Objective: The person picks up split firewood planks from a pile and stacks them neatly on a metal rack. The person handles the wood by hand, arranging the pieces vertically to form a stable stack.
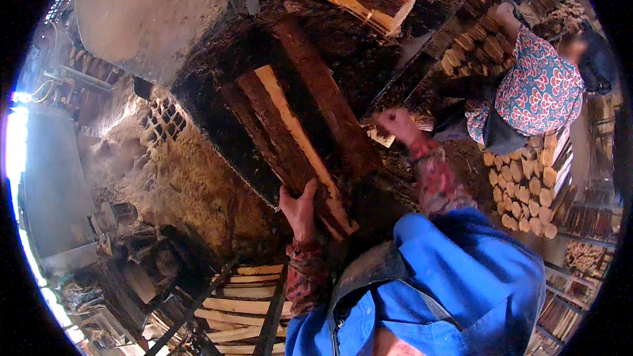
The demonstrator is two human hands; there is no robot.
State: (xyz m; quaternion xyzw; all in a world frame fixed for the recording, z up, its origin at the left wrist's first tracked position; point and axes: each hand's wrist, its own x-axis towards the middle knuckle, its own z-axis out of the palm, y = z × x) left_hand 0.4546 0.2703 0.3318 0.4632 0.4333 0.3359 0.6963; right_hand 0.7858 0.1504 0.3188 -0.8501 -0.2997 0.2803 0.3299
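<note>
1. From where I stand, the person's two hands are well apart over a dark, dirty work surface.
2. The left hand (301, 208) lies against the lower part of a long split log (290, 133), its thumb and forefinger spread; I cannot tell whether it clamps the wood or only rests on it.
3. That split log slants across the dark surface, its upper end leaning toward the left, with rough brown bark and one long, pale split face.
4. The right hand (398, 125) is off to the right of the log, fingers curled, near a small pale wood piece (381, 137); whether it grips anything, I cannot tell.
5. A long dark slab (323, 92) lies between the log and the right hand, roughly parallel to the log.
6. Farther up, a thick chunk of wood (369, 1) shows an orange split side and a paler end.
7. The person wears a blue garment (468, 270) over patterned red sleeves (307, 277).
8. To the right, a co-worker (542, 89) in a patterned top bends by the stacked wood (524, 188), whose cut ends show.
9. At left, a sawdust heap (191, 191) lies below a big pale panel (145, 6).
</note>
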